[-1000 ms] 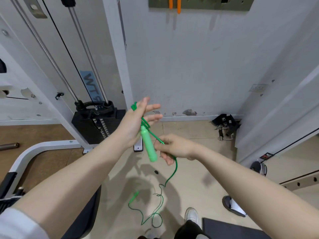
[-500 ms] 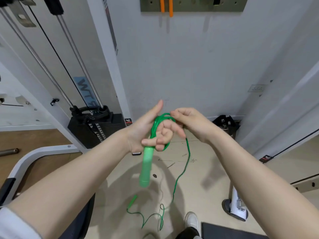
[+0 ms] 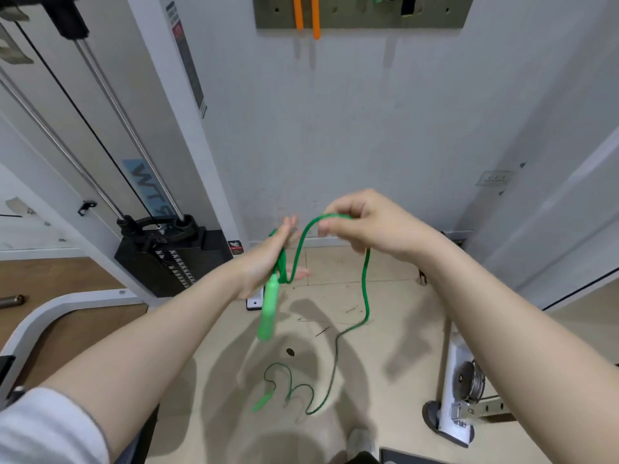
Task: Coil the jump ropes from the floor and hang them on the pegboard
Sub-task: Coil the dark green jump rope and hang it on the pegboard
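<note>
A green jump rope (image 3: 366, 289) runs between both hands. My left hand (image 3: 268, 259) is held flat with several loops of the rope wound around the palm, and one green handle (image 3: 269, 311) dangles below it. My right hand (image 3: 365, 226) pinches the cord and holds an arch of it up and to the right. The rest of the cord drops to the floor, where the second green handle (image 3: 263, 401) lies. The grey pegboard (image 3: 435, 15) is on the wall at the top, with orange rope handles (image 3: 307, 15) hanging from it.
A cable machine with a black weight stack (image 3: 170, 259) stands at the left, its white base frame (image 3: 50, 316) curving along the floor. A white post with a pulley (image 3: 460, 386) stands at the right. My shoe (image 3: 361, 443) is at the bottom.
My right hand has pulled a new arch of cord up and away to the right from my left hand. The floor slack has shortened and the camera has tilted up.
</note>
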`<control>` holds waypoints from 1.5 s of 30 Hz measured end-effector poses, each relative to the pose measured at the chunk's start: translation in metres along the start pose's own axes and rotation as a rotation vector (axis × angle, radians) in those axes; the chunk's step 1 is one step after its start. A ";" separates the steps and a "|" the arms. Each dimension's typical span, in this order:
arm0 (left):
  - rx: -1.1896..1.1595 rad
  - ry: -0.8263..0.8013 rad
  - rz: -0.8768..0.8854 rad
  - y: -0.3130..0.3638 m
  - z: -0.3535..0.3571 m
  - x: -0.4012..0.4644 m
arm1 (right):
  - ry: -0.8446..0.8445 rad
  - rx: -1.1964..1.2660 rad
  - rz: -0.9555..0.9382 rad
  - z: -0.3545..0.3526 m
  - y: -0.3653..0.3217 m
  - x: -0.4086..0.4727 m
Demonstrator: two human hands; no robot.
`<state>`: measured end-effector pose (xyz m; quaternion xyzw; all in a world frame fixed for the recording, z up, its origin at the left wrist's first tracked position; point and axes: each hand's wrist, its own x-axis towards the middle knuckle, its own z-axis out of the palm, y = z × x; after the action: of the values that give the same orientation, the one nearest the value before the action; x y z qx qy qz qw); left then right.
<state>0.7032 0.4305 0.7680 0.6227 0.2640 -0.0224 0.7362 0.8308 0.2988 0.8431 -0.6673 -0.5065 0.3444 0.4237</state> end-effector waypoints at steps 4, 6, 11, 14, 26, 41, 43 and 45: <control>-0.009 -0.373 0.044 0.029 0.028 -0.010 | 0.361 0.182 0.057 -0.019 0.033 0.023; -0.144 -0.494 0.163 0.046 0.034 -0.012 | 0.294 0.094 0.109 -0.014 0.055 0.027; -0.279 -0.051 0.331 0.076 0.030 0.016 | -0.377 -0.238 0.313 0.010 0.080 0.007; -0.126 0.204 0.290 0.063 0.017 0.043 | -0.559 -0.316 0.239 -0.005 0.055 -0.001; -0.058 -0.356 0.088 0.079 0.089 0.041 | 0.226 0.151 0.060 -0.082 0.074 0.017; 0.066 -0.066 -0.116 0.062 0.104 0.088 | -0.102 -0.163 0.035 -0.130 0.054 -0.017; 0.139 -0.313 -0.151 0.069 0.119 0.076 | 0.132 -0.040 0.011 -0.143 0.065 -0.010; 0.041 -0.433 -0.024 0.082 0.131 0.070 | 0.177 0.072 0.020 -0.141 0.076 -0.007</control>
<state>0.8401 0.3474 0.8243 0.6149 0.1066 -0.1698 0.7627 0.9838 0.2518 0.8307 -0.6843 -0.4477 0.3066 0.4871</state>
